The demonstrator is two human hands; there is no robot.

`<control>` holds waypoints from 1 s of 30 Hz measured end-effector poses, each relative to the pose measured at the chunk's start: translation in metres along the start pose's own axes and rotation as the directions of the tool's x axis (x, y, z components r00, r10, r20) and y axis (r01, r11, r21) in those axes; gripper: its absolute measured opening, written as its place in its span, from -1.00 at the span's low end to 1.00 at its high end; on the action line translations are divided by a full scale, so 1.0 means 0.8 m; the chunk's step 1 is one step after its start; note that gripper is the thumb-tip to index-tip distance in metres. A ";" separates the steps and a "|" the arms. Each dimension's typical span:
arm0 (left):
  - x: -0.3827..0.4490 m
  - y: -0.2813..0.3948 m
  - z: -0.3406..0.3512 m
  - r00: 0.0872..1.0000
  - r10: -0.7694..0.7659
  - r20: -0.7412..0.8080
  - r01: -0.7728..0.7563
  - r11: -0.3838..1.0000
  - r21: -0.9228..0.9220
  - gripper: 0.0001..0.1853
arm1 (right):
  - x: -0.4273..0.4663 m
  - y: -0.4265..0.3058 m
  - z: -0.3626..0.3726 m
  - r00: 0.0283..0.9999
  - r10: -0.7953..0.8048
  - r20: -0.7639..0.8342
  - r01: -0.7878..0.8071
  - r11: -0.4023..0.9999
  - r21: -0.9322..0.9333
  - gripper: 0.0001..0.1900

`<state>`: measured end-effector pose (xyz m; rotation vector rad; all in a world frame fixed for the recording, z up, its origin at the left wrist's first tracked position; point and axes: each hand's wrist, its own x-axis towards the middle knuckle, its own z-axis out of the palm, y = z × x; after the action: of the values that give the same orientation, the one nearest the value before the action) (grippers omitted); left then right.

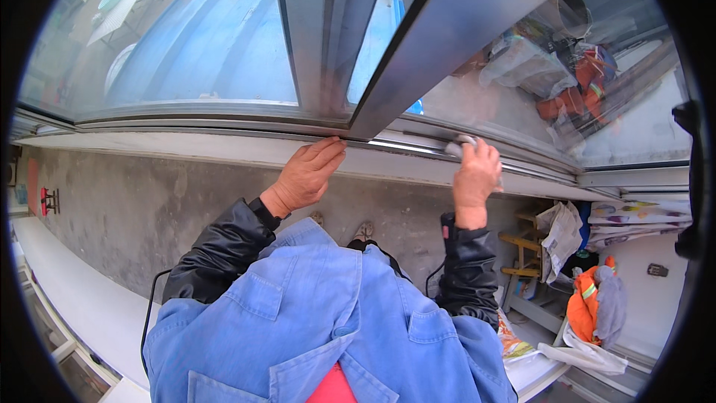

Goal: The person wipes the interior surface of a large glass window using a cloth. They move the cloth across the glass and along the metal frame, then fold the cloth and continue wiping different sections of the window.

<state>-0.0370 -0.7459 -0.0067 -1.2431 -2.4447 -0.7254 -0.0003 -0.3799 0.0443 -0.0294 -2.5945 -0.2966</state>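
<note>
My right hand [477,179] grips a crumpled pale cloth [462,146] over the window's bottom track [408,144]. Part of the cloth hangs out below the fingers, and it is blurred. My left hand [310,170] holds nothing; its extended fingers touch the lower edge of the frame near the foot of the metal sash upright [386,89]. A white sill [224,151] runs below the track, under both hands. Glass panes rise beyond, and the right-hand one [481,89] carries reflections.
Through the left glass lies a blue corrugated metal sheet [207,50]. Below me is a grey concrete floor [168,201]. A wooden ladder-like frame [520,246] and an orange garment with a reflective strip [584,302] are at the right. A white ledge [84,291] runs along the left.
</note>
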 end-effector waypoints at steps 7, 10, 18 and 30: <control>0.000 -0.012 -0.002 0.999 0.052 0.013 -0.052 0.998 -0.020 -0.37 | -0.005 -0.023 0.061 0.967 0.064 0.248 -0.017 0.982 -0.190 -0.89; 0.001 -0.013 0.001 0.996 0.091 0.000 -0.091 0.996 0.002 -0.38 | 0.008 -0.068 0.045 0.963 0.027 0.267 0.020 0.985 -0.173 -0.89; -0.003 -0.015 0.008 0.995 0.097 0.017 -0.098 0.995 0.003 -0.39 | 0.018 -0.143 0.027 0.983 -0.030 0.179 0.033 0.999 -0.009 -0.94; -0.002 0.023 -0.021 1.000 0.014 0.013 -0.014 1.000 0.010 -0.48 | -0.027 -0.088 -0.029 0.958 0.285 0.045 -0.177 0.460 0.870 -0.36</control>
<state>-0.0202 -0.7472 0.0124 -1.2632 -2.4445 -0.7025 0.0242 -0.4527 0.0383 -0.0050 -2.2804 1.1244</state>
